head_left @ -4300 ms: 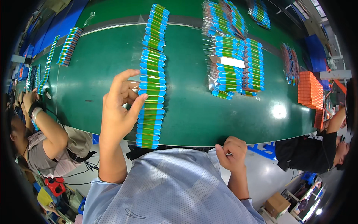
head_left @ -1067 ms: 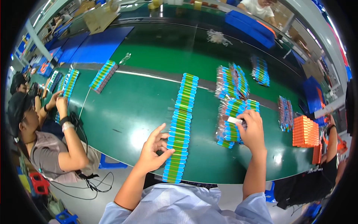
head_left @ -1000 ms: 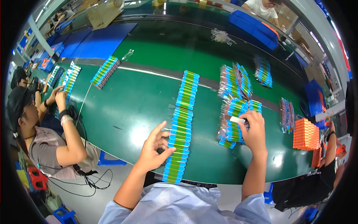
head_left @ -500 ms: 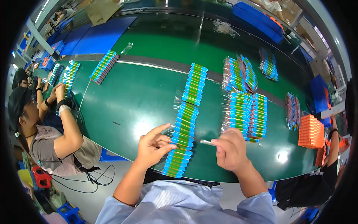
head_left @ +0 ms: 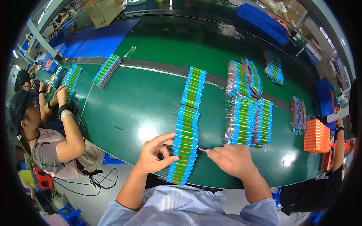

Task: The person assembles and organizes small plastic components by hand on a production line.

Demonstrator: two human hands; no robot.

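A long row of narrow blue-and-green packaged pieces (head_left: pixel 186 129) runs away from me across the green table. Beside its left edge is my left hand (head_left: pixel 154 155), open, thumb and forefinger apart. The thumb tip reaches the row's edge, and its other fingers curl inward. My right hand (head_left: pixel 232 160), on the other side, is closed in a pinch around a thin pale stick (head_left: pixel 202 150). That stick points left, its tip close to the row's right edge. I cannot tell whether it touches the row. Wisps of transparent film stick out along the row's left side.
Stacks of similar packs (head_left: pixel 242 120) lie to the right, beside a pile of orange pieces (head_left: pixel 316 135). Another pack (head_left: pixel 107 71) lies farther left. A blue bin (head_left: pixel 262 22) stands beyond the table. One co-worker (head_left: pixel 49 132) sits at left; another person's arm (head_left: pixel 338 147) shows at right.
My right hand has turned and moved down and left, bringing the stick closer to the row's right edge. My left hand stays beside the row, with its thumb a little lower in view.
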